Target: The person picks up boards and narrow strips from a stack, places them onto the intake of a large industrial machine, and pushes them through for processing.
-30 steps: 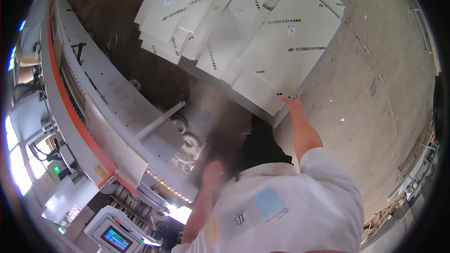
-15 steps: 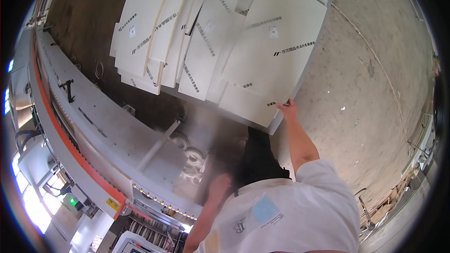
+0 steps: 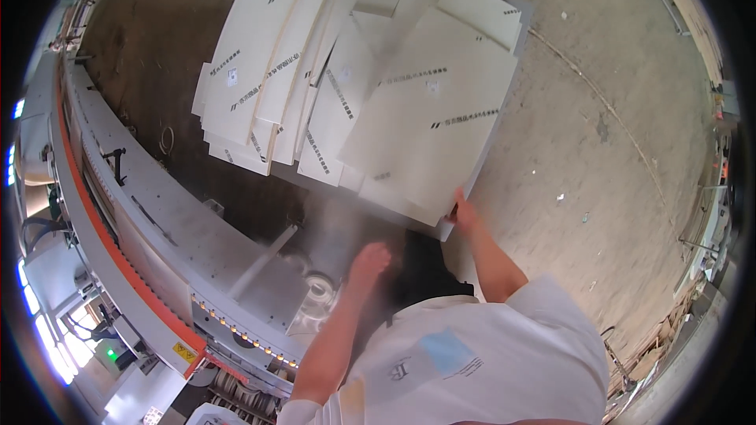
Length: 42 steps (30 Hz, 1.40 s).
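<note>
A large pale board (image 3: 429, 122) with dark printed marks and a small white label lies on top at the right of a pile. My right hand (image 3: 463, 211) is closed at the board's near right edge, with the fingertips partly hidden by blur. Away from the pile, my left hand (image 3: 372, 257) hangs over the gap beside my dark trousers, its fingers curled with nothing visible in them. Beneath the top board and left of it lie several more pale boards (image 3: 327, 134), overlapping unevenly. They rest on a grey platform (image 3: 346, 198).
A long grey machine bed (image 3: 181, 212) with an orange strip (image 3: 130, 275) curves along the left. White coiled rolls (image 3: 319, 290) sit low near my left forearm. Concrete floor (image 3: 598, 157) with scattered scraps spreads at the right. Wooden offcuts (image 3: 654, 346) lie farther right.
My left hand has risen forward from near my waist. My right hand has come slightly nearer and left, still at the board's edge. The view has shifted, and more of the board behind shows.
</note>
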### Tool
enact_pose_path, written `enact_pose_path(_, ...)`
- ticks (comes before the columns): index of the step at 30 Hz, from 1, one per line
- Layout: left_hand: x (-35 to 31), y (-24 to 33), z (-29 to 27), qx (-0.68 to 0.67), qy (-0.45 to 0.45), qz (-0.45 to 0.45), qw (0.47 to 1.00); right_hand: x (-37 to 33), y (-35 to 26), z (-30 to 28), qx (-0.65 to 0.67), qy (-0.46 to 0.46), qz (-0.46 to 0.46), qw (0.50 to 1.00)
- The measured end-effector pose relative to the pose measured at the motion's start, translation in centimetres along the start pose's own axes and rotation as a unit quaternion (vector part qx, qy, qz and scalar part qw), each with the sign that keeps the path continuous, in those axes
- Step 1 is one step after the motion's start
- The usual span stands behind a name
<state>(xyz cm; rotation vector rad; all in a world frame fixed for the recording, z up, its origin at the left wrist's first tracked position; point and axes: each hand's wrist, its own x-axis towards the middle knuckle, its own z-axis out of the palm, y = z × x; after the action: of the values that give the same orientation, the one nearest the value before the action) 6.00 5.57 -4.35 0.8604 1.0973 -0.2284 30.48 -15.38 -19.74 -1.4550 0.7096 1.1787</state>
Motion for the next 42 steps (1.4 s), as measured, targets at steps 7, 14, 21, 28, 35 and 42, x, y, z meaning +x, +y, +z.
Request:
enact_pose_path(7, 1.9, 2.9, 6.1, -0.194, 0.032, -0.020, 0.980, -16.2, 1.4, 3.0, 0.102, -0.285, 0.134, 0.944)
enact_pose_path(14, -6.9, 3.8, 3.6, -0.219, 0.040, 0.090, 0.971, -17.4, -0.8, 3.9, 0.263, -0.214, 0.008, 0.941)
enact_pose_path(21, -22.6, -3.3, -6.1, -0.313, 0.067, 0.154, 0.935, -20.0, -3.8, 5.0, 0.134, -0.244, -0.065, 0.958)
enact_pose_path(28, -34.0, -19.9, -9.7, -0.391, 0.188, 0.324, 0.841, -25.3, 2.0, 12.2, 0.002, -0.345, -0.033, 0.938)
enact_pose_path(35, -39.5, -30.2, -3.7, -0.538, 0.448, 0.150, 0.698, -32.0, 9.8, 21.4, -0.175, -0.531, 0.036, 0.828)
enact_pose_path(42, -39.4, -37.9, 2.7, -0.687, 0.529, 0.138, 0.479, -34.0, 22.0, 28.0, -0.350, -0.509, 0.117, 0.777)
